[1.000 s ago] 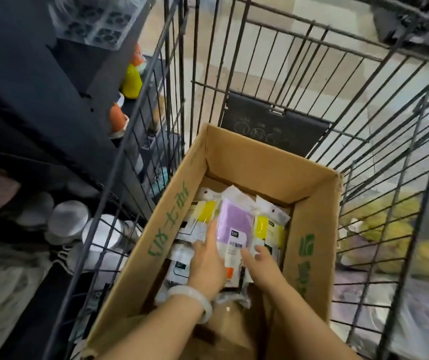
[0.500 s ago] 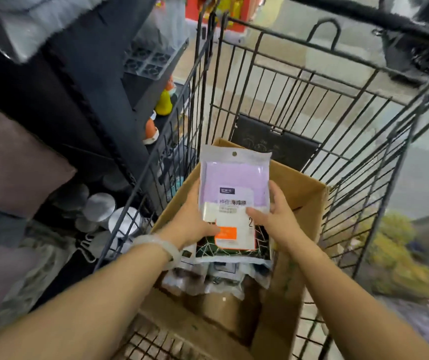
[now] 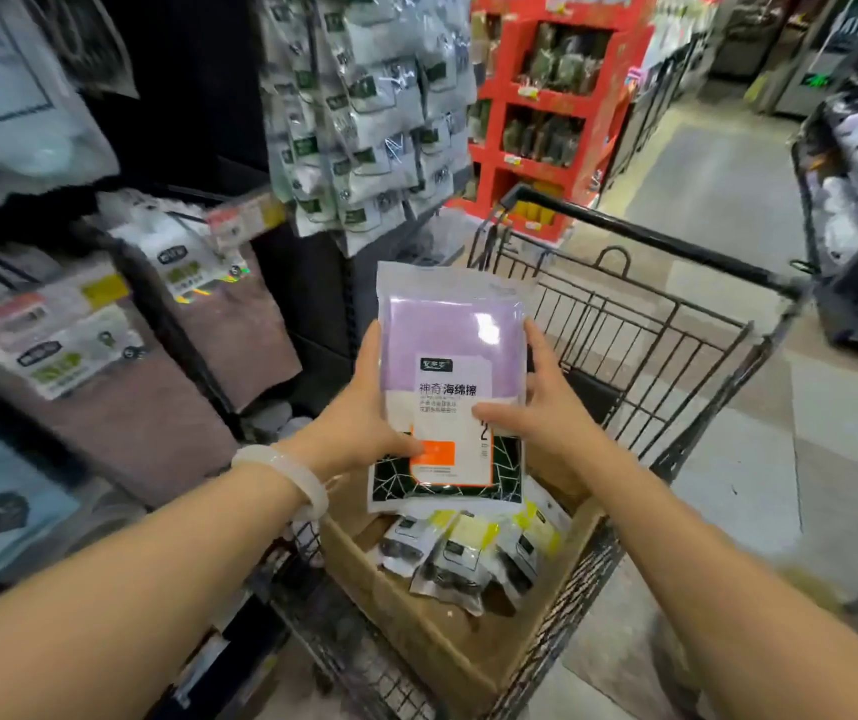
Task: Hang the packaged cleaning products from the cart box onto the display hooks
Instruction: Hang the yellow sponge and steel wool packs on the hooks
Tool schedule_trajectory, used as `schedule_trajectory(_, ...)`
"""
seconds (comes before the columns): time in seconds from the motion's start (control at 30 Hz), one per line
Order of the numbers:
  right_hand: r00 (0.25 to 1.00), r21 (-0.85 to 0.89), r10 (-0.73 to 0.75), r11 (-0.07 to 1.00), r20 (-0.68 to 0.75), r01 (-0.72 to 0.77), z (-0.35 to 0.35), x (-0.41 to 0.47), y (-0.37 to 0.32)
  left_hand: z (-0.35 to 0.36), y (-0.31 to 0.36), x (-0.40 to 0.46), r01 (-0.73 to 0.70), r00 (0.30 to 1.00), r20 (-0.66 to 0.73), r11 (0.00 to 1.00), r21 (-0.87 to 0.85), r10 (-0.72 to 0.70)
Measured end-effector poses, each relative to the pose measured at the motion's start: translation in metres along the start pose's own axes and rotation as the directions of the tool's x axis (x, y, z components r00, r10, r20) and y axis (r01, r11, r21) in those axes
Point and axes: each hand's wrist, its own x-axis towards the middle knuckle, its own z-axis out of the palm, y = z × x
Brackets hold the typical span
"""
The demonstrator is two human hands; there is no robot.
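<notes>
Left hand (image 3: 359, 428) and right hand (image 3: 546, 423) gripping a purple packet (image 3: 450, 356) above the cardboard box (image 3: 416, 621), fingers curling round its edges, yellow-topped packets (image 3: 463, 558) lying inside, shelf goods blurring.

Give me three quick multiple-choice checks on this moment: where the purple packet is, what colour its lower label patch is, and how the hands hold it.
1. Where is the packet?
A. lying in the box
B. held up above the box
C. hung on a hook

2. What colour is its lower label patch?
A. orange
B. blue
C. red

3. How is it held?
A. left hand only
B. right hand only
C. left hand and right hand, one at each side

Answers: 1 B, it is upright over the open box in the cart. 2 A, the patch above the black pattern is orange. 3 C, fingers of both hands curl round its edges.
</notes>
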Motion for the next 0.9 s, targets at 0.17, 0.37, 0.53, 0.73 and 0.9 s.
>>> schedule_trajectory(0.17, 0.991, -0.014, -0.088, 0.996, 0.105, 0.09, 0.041, -0.016, -0.051, -0.05, 0.033, -0.063, -0.055, 0.992, -0.11, 0.998, 0.013, 0.056)
schedule_trajectory(0.37, 0.926, -0.04, -0.298, 0.948, 0.232, 0.315, 0.115, -0.032, -0.116, -0.12, 0.05, -0.147, -0.045, 0.946, -0.316, 0.997, 0.07, 0.065)
schedule_trajectory(0.53, 0.836, 0.024, -0.436, 0.89, 0.332, 0.455, 0.185, -0.061, -0.174, -0.175, 0.065, -0.228, -0.025, 0.877, -0.471, 0.988, 0.153, 0.095)
schedule_trajectory(0.73, 0.723, 0.075, -0.55, 0.814, 0.418, 0.576, 0.261, -0.114, -0.237, -0.232, 0.09, -0.335, 0.038, 0.808, -0.585, 0.985, 0.168, 0.069)
schedule_trajectory(0.9, 0.608, 0.114, -0.685, 0.696, 0.402, 0.709, 0.313, -0.156, -0.3, -0.277, 0.114, -0.419, 0.03, 0.754, -0.644, 0.972, 0.232, 0.13)
